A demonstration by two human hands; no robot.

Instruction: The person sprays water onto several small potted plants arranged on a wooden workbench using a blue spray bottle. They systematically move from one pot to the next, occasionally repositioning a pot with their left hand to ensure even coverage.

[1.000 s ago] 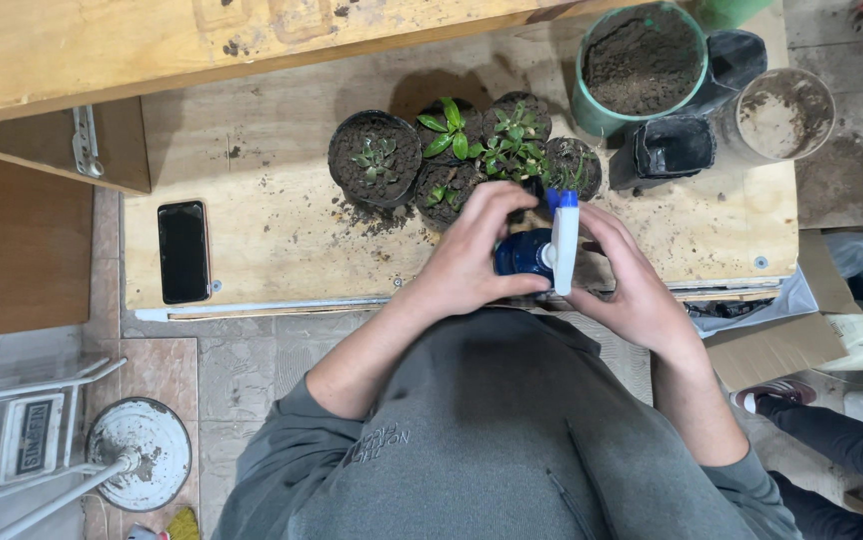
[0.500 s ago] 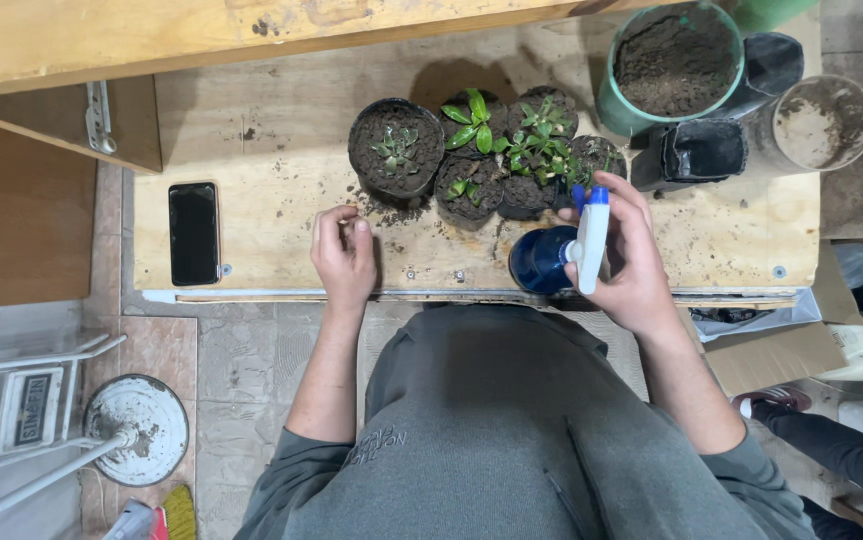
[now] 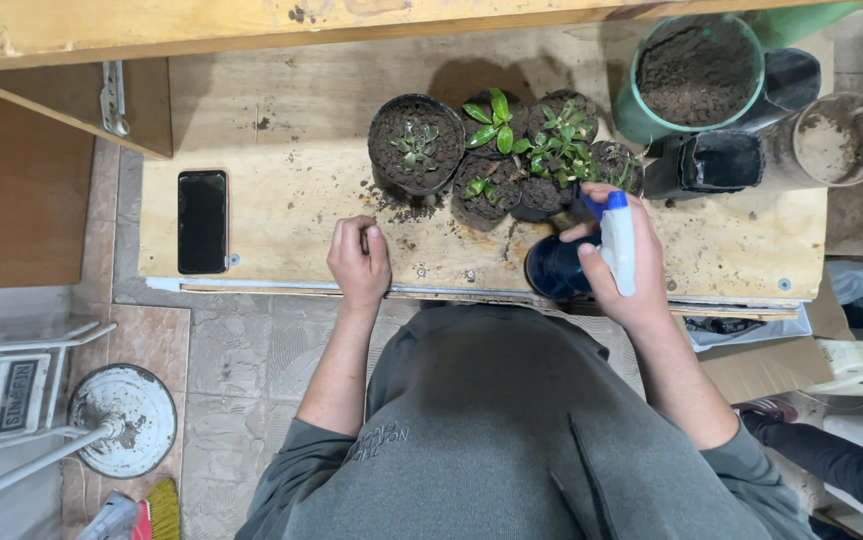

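Seen from above, a person in a grey sweatshirt works at a soil-strewn wooden table [image 3: 282,120]. At far left on the floor stands a pale boxy object bearing a rectangular label with dark lettering [image 3: 14,397], beside a round white stand base [image 3: 124,418]. On the table's left end lies a black phone [image 3: 202,221], screen dark, its long side running away from the person. The left hand [image 3: 359,262] rests on the table near its front edge, fingers curled loosely, holding nothing. Beyond it sits a cluster of small black pots [image 3: 497,165] with green seedlings (loose soil spilled around them). The right hand [image 3: 620,270] grips a dark blue spray bottle [image 3: 558,266] with a white-and-blue trigger head [image 3: 618,240]; the bottle lies roughly level at the front edge, body pointing left, the head's long axis running toward the pots. At right stand a green soil-filled pot [image 3: 697,72], a black square pot [image 3: 717,160] and a soiled clear cup [image 3: 837,138].
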